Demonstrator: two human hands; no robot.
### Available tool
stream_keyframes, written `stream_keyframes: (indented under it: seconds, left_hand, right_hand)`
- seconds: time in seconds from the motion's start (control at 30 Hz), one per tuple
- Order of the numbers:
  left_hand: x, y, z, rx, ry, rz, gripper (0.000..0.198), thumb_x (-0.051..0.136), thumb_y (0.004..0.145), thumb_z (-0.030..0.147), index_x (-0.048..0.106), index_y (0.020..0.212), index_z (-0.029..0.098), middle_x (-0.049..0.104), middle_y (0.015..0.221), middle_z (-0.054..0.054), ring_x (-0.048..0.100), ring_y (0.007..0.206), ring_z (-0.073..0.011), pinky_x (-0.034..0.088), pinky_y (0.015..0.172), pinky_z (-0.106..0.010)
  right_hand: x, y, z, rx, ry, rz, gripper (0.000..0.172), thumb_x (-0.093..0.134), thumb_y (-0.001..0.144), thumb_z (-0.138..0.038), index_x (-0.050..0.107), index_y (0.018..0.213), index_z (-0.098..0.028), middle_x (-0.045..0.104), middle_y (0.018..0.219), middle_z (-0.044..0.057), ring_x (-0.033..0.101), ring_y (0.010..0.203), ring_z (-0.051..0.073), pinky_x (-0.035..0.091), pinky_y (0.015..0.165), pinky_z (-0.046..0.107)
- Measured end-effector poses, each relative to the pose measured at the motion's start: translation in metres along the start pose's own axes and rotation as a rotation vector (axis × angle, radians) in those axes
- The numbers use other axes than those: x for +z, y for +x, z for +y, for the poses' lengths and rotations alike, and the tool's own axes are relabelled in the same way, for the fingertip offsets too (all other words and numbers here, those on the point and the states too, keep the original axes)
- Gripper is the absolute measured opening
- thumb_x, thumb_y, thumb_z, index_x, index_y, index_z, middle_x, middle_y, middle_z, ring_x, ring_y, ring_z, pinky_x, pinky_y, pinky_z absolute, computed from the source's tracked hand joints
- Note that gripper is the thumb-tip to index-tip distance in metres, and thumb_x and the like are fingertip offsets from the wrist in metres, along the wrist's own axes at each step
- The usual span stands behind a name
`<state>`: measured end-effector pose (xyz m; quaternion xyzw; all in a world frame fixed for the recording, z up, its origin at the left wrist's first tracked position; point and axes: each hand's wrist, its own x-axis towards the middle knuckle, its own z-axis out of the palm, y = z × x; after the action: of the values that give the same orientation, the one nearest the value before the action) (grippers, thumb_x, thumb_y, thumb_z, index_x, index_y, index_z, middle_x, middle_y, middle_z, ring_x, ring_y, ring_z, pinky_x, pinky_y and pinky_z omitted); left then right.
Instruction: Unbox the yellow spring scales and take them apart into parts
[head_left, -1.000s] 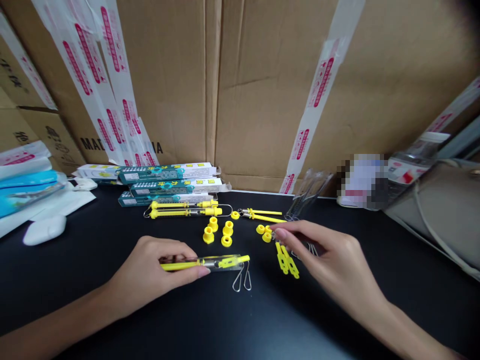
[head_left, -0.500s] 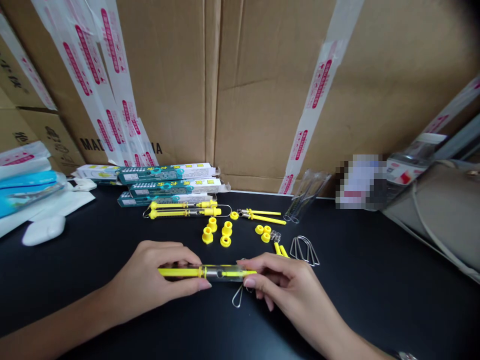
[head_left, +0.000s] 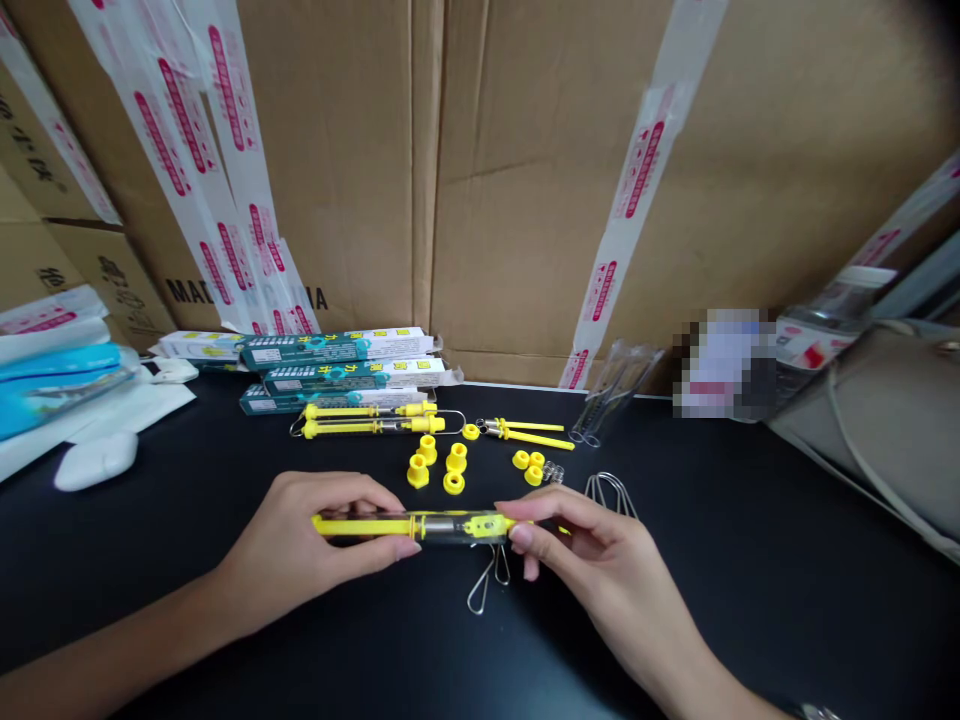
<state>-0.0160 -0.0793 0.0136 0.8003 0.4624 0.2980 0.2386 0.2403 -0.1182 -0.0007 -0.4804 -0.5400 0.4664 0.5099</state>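
My left hand [head_left: 322, 530] and my right hand [head_left: 592, 540] both grip a clear plastic tube of a spring scale [head_left: 450, 528], which lies level just above the black tabletop [head_left: 750, 600]. My left hand holds its yellow rod end, and my right fingers pinch the other end. A wire loop hook [head_left: 482, 590] hangs below the tube. Two assembled yellow spring scales [head_left: 371, 420] lie farther back, with several yellow plastic caps [head_left: 439, 465] in front of them. Near my right hand are a small coil spring [head_left: 553, 473] and bent wire hooks [head_left: 609, 492], partly hidden behind my fingers.
Green-and-white product boxes [head_left: 337, 350] are stacked at the back against taped cardboard cartons [head_left: 540, 180]. Clear tubes [head_left: 611, 392] stand at the back right. A white computer mouse [head_left: 96, 461] and blue packets [head_left: 52, 385] lie left, and a beige bag [head_left: 862, 420] sits right.
My right hand has come from the parts on the right and closed on the tube's right end. A wire hook has gone from the pile to below the tube.
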Motion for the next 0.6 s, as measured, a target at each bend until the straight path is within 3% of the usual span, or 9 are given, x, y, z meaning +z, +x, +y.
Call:
stream_keyframes:
  seconds: [0.33, 0.47, 0.53, 0.6]
  left_hand:
    - [-0.0024, -0.0014, 0.0034, 0.066, 0.004, -0.101, 0.020, 0.072, 0.081, 0.030, 0.079, 0.100, 0.029, 0.072, 0.073, 0.003, 0.054, 0.056, -0.0104, 0.039, 0.054, -0.020]
    - [-0.0014, -0.0026, -0.0002, 0.075, -0.094, -0.132, 0.024, 0.074, 0.082, 0.032, 0.079, 0.106, 0.031, 0.076, 0.078, 0.002, 0.063, 0.061, -0.0130, 0.046, 0.060, -0.020]
    - [-0.0006, -0.0026, -0.0027, 0.059, -0.130, -0.142, 0.027, 0.077, 0.080, 0.033, 0.078, 0.107, 0.031, 0.076, 0.080, 0.002, 0.065, 0.064, -0.0136, 0.048, 0.062, -0.021]
    - [0.0003, -0.0019, -0.0050, 0.032, -0.152, -0.143, 0.034, 0.080, 0.077, 0.035, 0.077, 0.110, 0.031, 0.075, 0.078, 0.003, 0.064, 0.063, -0.0126, 0.048, 0.062, -0.020]
  right_hand:
    - [-0.0042, 0.0014, 0.0011, -0.021, -0.037, -0.016, 0.030, 0.067, 0.089, -0.049, 0.075, 0.094, -0.020, 0.067, 0.073, 0.002, 0.063, 0.060, 0.014, 0.055, 0.063, 0.028]
    - [-0.0038, -0.0036, 0.0053, -0.096, -0.161, -0.111, 0.030, 0.070, 0.088, -0.045, 0.074, 0.112, -0.026, 0.064, 0.094, 0.004, 0.066, 0.076, 0.017, 0.058, 0.069, 0.028]
    - [-0.0029, -0.0060, 0.0058, -0.133, -0.246, -0.145, 0.026, 0.076, 0.084, -0.038, 0.075, 0.108, -0.028, 0.065, 0.102, 0.005, 0.066, 0.084, 0.019, 0.058, 0.074, 0.028]
    - [-0.0025, -0.0065, 0.0053, -0.119, -0.288, -0.155, 0.015, 0.075, 0.085, -0.036, 0.077, 0.097, -0.027, 0.068, 0.096, 0.004, 0.066, 0.078, 0.017, 0.057, 0.072, 0.027]
